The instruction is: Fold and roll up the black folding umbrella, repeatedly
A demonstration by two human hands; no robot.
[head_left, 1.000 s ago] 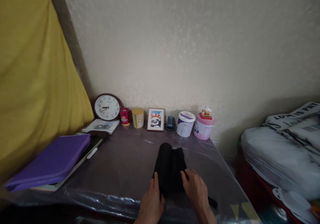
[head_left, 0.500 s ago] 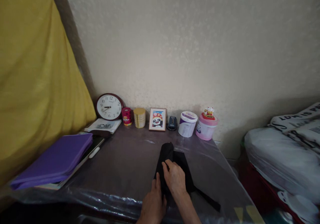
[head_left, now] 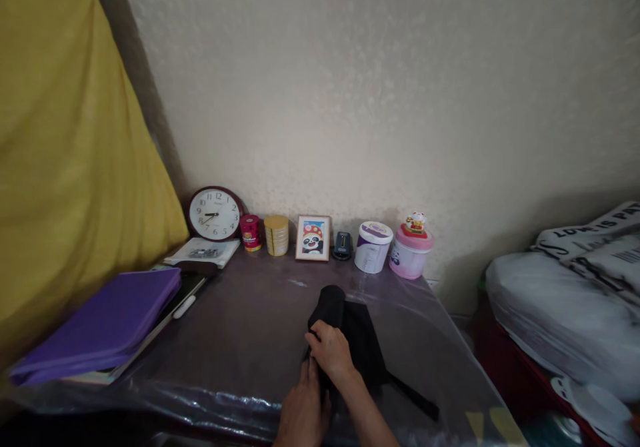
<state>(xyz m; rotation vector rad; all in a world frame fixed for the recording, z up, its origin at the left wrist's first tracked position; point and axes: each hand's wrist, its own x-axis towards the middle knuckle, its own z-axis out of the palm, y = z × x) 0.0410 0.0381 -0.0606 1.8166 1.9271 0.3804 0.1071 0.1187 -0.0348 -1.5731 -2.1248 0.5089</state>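
A black folded cloth with a strap (head_left: 363, 330) lies on the table near its front edge. Its far end is rounded, a flat panel spreads to the right, and a narrow strap trails toward the lower right. Its exact kind is not clear. My right hand (head_left: 333, 350) is closed over the cloth's left part, fingertips at its left edge. Just below, my left hand (head_left: 303, 400) holds the near left side, its fingers together and pointing forward. Both hands touch, and they hide the near end of the cloth.
Along the wall stand a clock (head_left: 215, 214), a red can (head_left: 251, 234), a yellow-lidded jar (head_left: 277, 236), a panda picture frame (head_left: 313, 238), and white (head_left: 373, 250) and pink (head_left: 410, 257) tubs. Purple folders (head_left: 100, 327) lie left. Plastic-wrapped bundles (head_left: 560, 314) are right of the table.
My right hand has shifted left across the cloth to its left edge. The cloth's rounded part has widened leftward. My left hand stays nearly in place. The view has moved slightly.
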